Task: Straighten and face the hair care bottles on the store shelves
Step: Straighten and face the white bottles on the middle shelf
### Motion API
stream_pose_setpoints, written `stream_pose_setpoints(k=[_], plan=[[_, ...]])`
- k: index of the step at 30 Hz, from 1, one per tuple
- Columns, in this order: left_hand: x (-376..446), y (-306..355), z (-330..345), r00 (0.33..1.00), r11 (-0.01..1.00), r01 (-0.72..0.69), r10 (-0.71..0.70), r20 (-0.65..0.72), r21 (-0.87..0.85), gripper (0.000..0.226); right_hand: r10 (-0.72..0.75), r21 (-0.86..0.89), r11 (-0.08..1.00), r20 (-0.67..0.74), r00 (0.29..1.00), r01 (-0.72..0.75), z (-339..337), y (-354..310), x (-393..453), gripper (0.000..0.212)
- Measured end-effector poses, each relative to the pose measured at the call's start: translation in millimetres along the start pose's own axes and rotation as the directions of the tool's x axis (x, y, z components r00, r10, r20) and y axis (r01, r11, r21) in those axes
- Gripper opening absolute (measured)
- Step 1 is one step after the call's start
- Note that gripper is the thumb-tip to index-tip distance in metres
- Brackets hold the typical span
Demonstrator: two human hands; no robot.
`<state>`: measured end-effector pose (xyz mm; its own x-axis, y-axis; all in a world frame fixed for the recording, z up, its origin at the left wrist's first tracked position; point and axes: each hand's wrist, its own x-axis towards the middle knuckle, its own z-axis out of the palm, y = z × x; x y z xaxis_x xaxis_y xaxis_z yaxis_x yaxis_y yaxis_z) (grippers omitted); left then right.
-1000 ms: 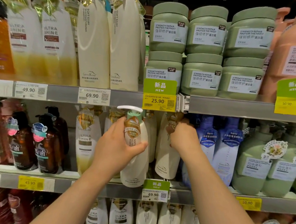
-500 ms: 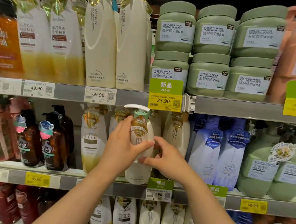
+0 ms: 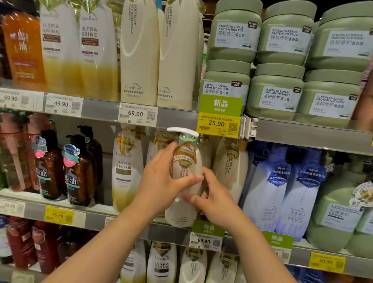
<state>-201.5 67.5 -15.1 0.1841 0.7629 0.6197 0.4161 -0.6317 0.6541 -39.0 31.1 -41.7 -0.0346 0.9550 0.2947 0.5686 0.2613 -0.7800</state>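
Note:
A cream pump bottle (image 3: 182, 211) with a pale green collar and white pump head stands at the front edge of the middle shelf (image 3: 127, 225). My left hand (image 3: 161, 184) wraps its upper body from the left, thumb across the label. My right hand (image 3: 211, 200) touches the bottle's lower right side with its fingers curled against it. Behind it stands a matching cream bottle (image 3: 230, 168). An Ultra Shine bottle (image 3: 124, 169) stands just to the left.
Brown pump bottles (image 3: 75, 171) stand at the left of the middle shelf, with blue-white bottles (image 3: 285, 192) and green bottles (image 3: 338, 213) on the right. The upper shelf holds tall cream bottles (image 3: 142, 45) and stacked green jars (image 3: 280, 59). More bottles fill the lower shelf.
My right hand came off the cream bottle behind and moved left and down onto the held bottle. My left hand kept its grip. The view shifted slightly.

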Motion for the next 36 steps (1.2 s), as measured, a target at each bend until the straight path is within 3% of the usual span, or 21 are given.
stream_pose_setpoints(k=[21, 33, 36], plan=[[0, -4, 10, 0.998, 0.998, -0.052, 0.051, -0.037, -0.025, 0.091, -0.051, 0.038, 0.998, 0.060, 0.997, 0.049, -12, 18, 11, 0.069], [0, -6, 11, 0.999, 0.997, -0.043, 0.043, -0.002, -0.071, 0.093, -0.044, 0.009, 0.999, 0.095, 0.994, 0.043, -15, 24, 12, 0.070], [-3, -16, 7, 0.997, 0.998, -0.018, 0.023, 0.072, -0.063, 0.088, -0.050, -0.059, 0.997, 0.122, 0.991, 0.057, -13, 23, 12, 0.074]])
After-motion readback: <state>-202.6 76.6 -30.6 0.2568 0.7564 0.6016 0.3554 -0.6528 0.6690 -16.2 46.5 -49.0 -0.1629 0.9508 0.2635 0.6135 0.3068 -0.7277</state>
